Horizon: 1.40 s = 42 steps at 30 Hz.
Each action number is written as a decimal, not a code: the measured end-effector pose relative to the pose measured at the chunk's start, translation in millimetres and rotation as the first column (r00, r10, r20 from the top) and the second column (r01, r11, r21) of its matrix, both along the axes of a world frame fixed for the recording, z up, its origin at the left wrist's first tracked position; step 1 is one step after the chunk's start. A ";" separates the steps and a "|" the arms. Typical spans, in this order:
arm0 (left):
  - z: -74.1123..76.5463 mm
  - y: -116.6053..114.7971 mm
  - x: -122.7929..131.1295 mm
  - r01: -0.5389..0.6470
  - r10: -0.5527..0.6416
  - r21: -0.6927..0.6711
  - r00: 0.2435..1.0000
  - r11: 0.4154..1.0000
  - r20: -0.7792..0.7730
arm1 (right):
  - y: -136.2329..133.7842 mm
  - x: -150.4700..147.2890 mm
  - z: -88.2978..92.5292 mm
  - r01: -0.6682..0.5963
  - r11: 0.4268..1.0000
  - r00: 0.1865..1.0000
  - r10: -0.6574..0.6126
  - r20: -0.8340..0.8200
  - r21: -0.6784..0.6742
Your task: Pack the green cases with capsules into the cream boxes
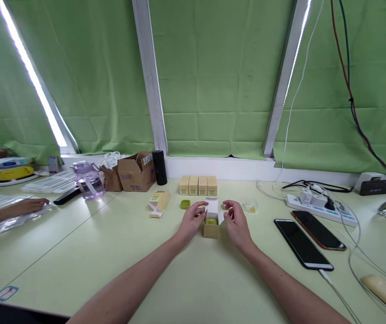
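Observation:
A small brown cardboard box (211, 231) stands upright on the table with its lid and side flaps raised. Inside it sits a green object (211, 221), mostly hidden by the walls. My left hand (192, 220) is at the left flap, its thumb and fingers bent around the edge. On the other side, my right hand (238, 226) has its thumb and fingertips at the white right flap. Just behind my left hand is a small green square container (185, 204). An opened brown carton (159, 204) lies on its side further left.
Several closed small boxes (198, 185) stand in a row behind. A clear dish (251, 206) holds something orange. Two phones (303, 244), a power strip (321, 210) and cables lie right. Left are a purple bottle (89, 180), a larger carton (136, 172) and another person's hand (30, 205).

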<state>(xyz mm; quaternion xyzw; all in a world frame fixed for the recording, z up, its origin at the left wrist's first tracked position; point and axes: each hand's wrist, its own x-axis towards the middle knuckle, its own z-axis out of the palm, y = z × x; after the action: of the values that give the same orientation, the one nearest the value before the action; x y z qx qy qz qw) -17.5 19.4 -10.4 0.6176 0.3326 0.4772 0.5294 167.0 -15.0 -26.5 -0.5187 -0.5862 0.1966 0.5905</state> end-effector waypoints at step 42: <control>1.7 -8.0 3.7 0.049 -0.050 -0.032 0.999 0.998 -0.020 | -1.9 -9.1 -9.4 -0.106 0.993 0.994 0.108 0.033 -0.060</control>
<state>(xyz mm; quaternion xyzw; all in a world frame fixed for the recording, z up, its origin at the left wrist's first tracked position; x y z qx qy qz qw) -13.8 11.4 -8.7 0.6223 0.3303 0.4522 0.5470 157.9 -16.9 -35.9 -0.5071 -0.6176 0.2356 0.5531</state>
